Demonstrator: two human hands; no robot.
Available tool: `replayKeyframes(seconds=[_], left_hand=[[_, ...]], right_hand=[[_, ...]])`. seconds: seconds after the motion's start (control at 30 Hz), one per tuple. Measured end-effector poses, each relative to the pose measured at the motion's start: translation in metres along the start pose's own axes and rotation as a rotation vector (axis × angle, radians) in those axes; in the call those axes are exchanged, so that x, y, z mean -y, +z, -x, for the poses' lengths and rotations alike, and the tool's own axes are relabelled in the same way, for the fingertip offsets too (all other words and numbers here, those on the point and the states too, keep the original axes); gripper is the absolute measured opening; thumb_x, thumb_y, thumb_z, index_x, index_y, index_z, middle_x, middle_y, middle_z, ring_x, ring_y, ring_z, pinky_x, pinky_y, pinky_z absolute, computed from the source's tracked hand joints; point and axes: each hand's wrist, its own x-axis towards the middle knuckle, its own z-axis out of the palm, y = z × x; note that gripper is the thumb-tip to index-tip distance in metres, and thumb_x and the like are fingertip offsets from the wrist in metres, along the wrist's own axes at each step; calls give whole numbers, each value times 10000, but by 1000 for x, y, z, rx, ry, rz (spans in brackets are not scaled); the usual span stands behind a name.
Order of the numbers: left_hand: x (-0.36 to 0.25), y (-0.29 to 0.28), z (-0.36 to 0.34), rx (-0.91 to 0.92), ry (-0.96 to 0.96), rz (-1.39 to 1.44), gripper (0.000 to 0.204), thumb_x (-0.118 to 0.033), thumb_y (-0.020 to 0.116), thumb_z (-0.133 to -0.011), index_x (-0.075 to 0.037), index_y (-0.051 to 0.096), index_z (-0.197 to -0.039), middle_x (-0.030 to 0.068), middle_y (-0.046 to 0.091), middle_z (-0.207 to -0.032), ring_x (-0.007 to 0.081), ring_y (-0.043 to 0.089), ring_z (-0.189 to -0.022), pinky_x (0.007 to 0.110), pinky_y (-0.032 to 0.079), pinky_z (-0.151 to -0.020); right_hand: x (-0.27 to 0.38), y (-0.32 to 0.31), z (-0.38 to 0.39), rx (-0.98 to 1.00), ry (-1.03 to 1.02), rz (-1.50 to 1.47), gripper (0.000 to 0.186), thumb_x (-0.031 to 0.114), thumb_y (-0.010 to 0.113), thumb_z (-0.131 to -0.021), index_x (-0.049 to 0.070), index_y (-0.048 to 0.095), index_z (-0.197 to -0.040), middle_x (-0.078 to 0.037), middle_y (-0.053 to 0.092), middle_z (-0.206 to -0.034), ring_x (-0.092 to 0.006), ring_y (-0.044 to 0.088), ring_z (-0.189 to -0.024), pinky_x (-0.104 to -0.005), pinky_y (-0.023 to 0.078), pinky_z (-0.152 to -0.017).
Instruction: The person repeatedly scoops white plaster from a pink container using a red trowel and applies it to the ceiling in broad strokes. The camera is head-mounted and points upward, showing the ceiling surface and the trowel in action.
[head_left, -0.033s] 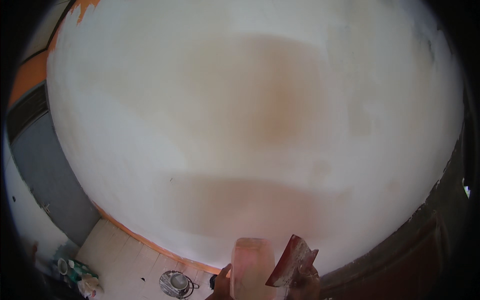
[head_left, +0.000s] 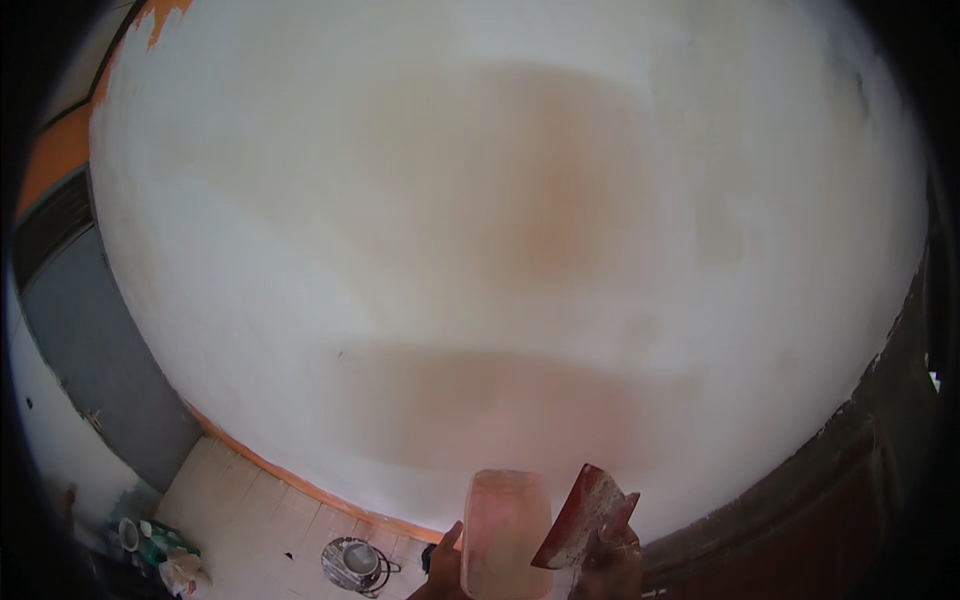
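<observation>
At the bottom middle, my left hand is closed on the side of a pinkish, see-through plastic tub with rounded corners. Pale smears show on the tub. Just to its right, my right hand grips a dark red putty scraper with whitish putty stuck on it. The scraper's wide edge slants up, close beside the tub but seemingly apart from it. A smaller red part sticks out beyond the fingers; its link to the scraper is unclear. Both hands are in front of a large white-coated wall.
Below left, tiled floor meets the wall along an orange strip. A round speckled stool or stand holds a light container. Buckets and bags lie at the far left, near a grey door. Dark red-brown woodwork borders the right.
The view has shifted very slightly. Both hands keep the same hold on the tub and the scraper.
</observation>
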Motion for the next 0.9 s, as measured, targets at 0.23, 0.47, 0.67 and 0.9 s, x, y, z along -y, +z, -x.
replayKeyframes(seconds=[0.23,0.47,0.67,0.9], left_hand=[[10,-32,-6,27,-22,-8,535,-382,345,-941,-12,384,-1324,185,498,-1265,341,521,-1135,464,437,-966],[28,-16,-6,13,199,-172,405,-257,383,-936,-8,451,-1249,167,558,-1177,282,564,-1078,413,481,-916],[51,-24,-20,-3,272,-193,462,-343,369,-969,-38,401,-1314,150,518,-1248,297,535,-1122,442,445,-965],[57,-4,-10,-22,127,-27,604,-488,357,-954,-46,340,-1365,145,469,-1312,292,488,-1183,441,420,-991]], right_hand=[[-15,-61,-11,251,94,-169,275,248,576,-883,-10,549,-976,-60,608,-824,-155,598,-797,-322,493,-784],[15,-48,-2,52,-244,645,307,29,571,-844,-6,508,-1143,-70,581,-1030,-192,581,-963,-353,491,-841],[21,-71,1,103,37,-184,376,-2,562,-845,48,510,-1214,-70,572,-1150,-206,555,-1057,-362,457,-925],[23,-100,11,-104,-365,612,408,43,626,-830,24,506,-1219,-104,566,-1135,-201,592,-980,-298,502,-825]])
